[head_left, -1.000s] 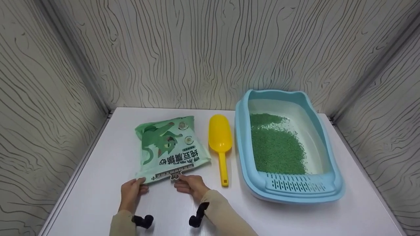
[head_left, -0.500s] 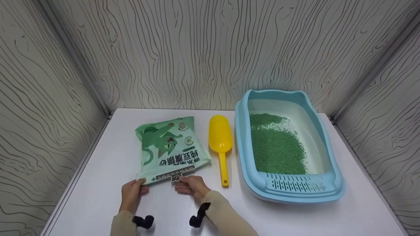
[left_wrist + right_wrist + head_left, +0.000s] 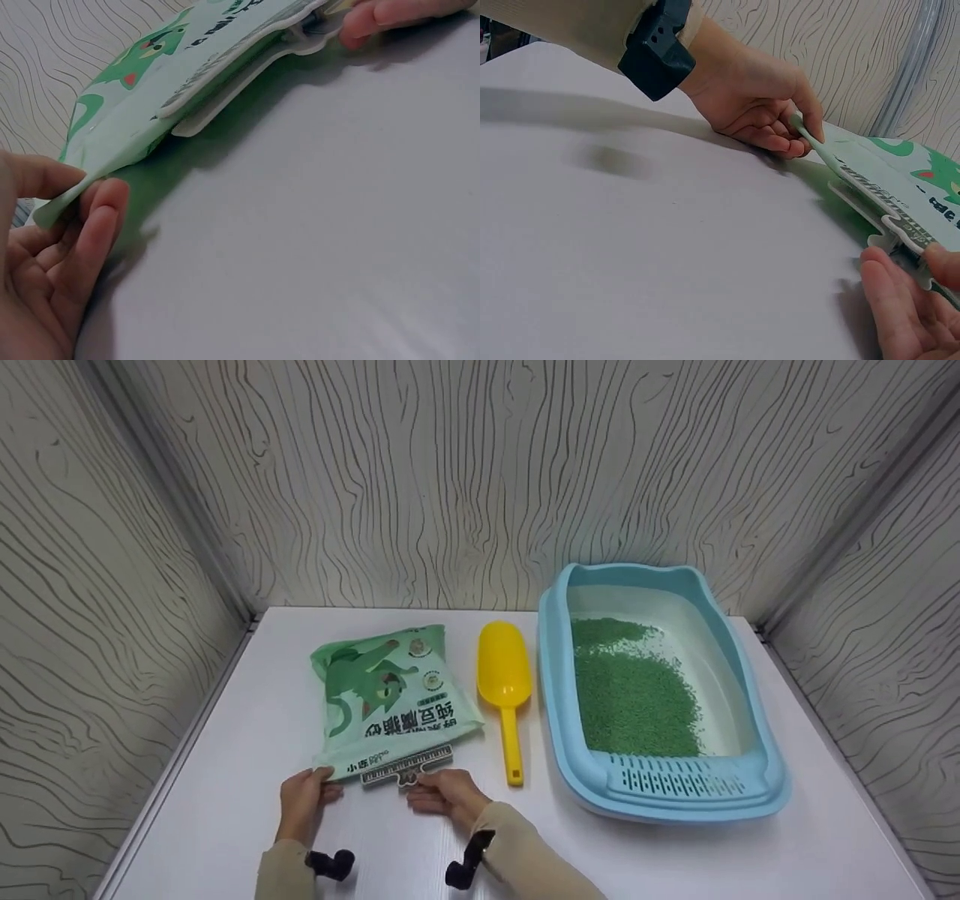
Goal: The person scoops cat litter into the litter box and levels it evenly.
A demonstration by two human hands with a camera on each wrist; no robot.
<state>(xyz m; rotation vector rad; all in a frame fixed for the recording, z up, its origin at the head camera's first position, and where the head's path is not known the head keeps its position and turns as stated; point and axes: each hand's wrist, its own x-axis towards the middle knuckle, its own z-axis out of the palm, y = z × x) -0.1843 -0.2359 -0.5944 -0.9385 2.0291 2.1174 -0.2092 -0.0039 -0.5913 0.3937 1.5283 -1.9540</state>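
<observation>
Clip (image 3: 407, 767) slid lower — (perhaps touching bag (image 3: 390, 690))

Count on one tabletop (image 3: 225, 810): one bag (image 3: 390, 690), one clip (image 3: 407, 766), one scoop (image 3: 503, 675), one tray (image 3: 551, 697). Granules (image 3: 637, 712) in the tray: too many to count. Printed on the bag: one cat (image 3: 367, 682), two round badges (image 3: 418, 647). Hands: two, one left hand (image 3: 304, 802), one right hand (image 3: 450, 797). Sleeves (image 3: 536, 859): two. Wrist cameras (image 3: 331, 865): two. Walls (image 3: 465, 487): three.

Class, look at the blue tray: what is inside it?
Inside the blue tray lie green pellets, spread mostly on its left side, with the pale inner surface showing to their right. Whatever lies beneath the pellets is covered.
</observation>
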